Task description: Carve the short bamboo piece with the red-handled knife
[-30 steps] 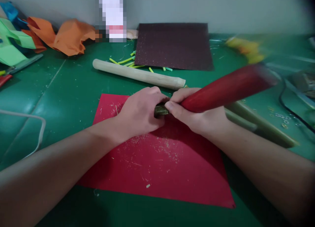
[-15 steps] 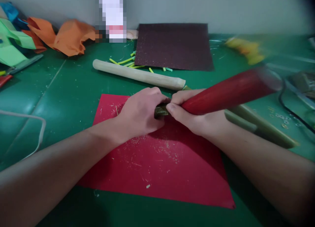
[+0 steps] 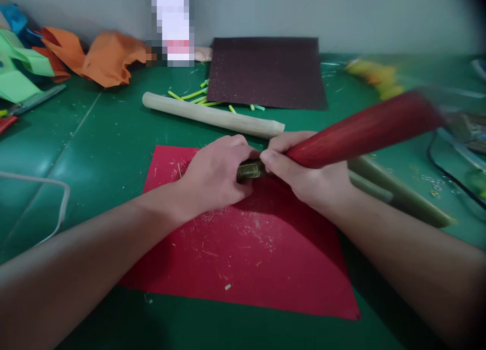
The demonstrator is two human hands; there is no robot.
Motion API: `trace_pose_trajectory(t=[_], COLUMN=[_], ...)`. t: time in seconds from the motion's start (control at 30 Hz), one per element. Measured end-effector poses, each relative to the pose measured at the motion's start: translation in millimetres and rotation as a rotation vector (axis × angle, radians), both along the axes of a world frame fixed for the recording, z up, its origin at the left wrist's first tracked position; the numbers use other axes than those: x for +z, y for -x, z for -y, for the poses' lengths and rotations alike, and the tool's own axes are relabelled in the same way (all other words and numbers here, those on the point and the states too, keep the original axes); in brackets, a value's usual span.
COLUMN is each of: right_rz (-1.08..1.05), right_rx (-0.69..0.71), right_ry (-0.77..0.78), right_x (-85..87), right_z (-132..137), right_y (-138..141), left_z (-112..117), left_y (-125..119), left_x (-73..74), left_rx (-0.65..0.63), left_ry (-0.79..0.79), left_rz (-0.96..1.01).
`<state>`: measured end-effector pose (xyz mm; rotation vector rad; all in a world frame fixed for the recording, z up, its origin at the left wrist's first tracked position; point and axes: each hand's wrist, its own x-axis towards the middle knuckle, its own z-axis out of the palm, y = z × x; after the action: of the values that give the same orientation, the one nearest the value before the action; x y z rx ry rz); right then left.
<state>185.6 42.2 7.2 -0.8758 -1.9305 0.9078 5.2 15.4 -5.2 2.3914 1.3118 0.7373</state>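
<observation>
Desk: Head cam: what's in frame?
Me: My L hand (image 3: pixel 218 172) curls round a dark green piece (image 3: pixel 248 171), its end poking out over a red sheet (image 3: pixel 261 274) flecked w/ pale shavings (image 3: pixel 228 286). My R hand (image 3: pixel 315 180) grips a red handle (image 3: pixel 364 129) that slants up to the R, thumb pinched in at the piece's exposed end. Any blade or tip is hidden.
Desk: Which step?
Me: Prob. scraping or trimming, mid-job, judging by the bits; can't confirm w/ no edge in sight.
Desk: Next move calls for?
Me: IMO a firm L hold, R thumb clear of any edge, and short, controlled strokes above the sheet.
Desk: Nearby?
Me: Pale rod (image 3: pixel 212 115) beyond my hands, brown sheet (image 3: pixel 268 72) farther back, green tubes (image 3: pixel 412 198) off R, all on the green table (image 3: pixel 106 132).
</observation>
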Motion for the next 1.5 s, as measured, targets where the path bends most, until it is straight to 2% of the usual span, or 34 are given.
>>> trace_pose_trajectory(t=[0.13, 0.27, 0.43, 0.5, 0.7, 0.97, 1.07, 1.23, 1.3, 1.5], right_rz=[0.079, 0.103, -0.132, -0.192, -0.034, 0.040, -0.012, -0.173, -0.186, 0.017], right_rx=[0.091, 0.137, -0.068, -0.086, 0.058, 0.115, 0.070, -0.107, -0.092, 0.069], right_ry=[-0.021, -0.045, -0.042, -0.030, -0.002, -0.034, -0.057, -0.023, -0.013, -0.010], right_x=[4.4, 0.5, -6.8, -6.7, -1.3, 0.9, -3.2, -5.5, -4.6, -0.4], right_z=[2.0, 4.1, 3.0, 1.0, -0.6, 4.3, 4.1, 2.6, 1.6, 3.1], right_y=[-2.0, -0.8, 2.5, 2.3, -2.3, -2.1, 0.3, 3.5, 2.8, -1.8], left_z=[-1.1, -1.5, -0.4, -0.1, 0.3, -0.3, -0.2, -0.2, -0.3, -0.2], left_y=[0.3, 0.3, 0.5, 0.9, 0.4, 0.5, 0.6, 0.3, 0.4, 0.4], left_x=[1.7, 1.4, -3.0, -4.3, -2.0, 0.0, 0.1, -2.1, -2.7, -0.6], left_rx=[-0.004, -0.012, 0.009, 0.012, -0.010, -0.005, 0.002, 0.007, 0.010, -0.006], left_ry=[0.008, 0.007, -0.025, -0.039, -0.024, -0.003, 0.011, -0.011, -0.017, 0.002], left_rz=[-0.017, -0.017, -0.004, -0.001, 0.008, -0.003, -0.003, 0.009, 0.011, 0.006])
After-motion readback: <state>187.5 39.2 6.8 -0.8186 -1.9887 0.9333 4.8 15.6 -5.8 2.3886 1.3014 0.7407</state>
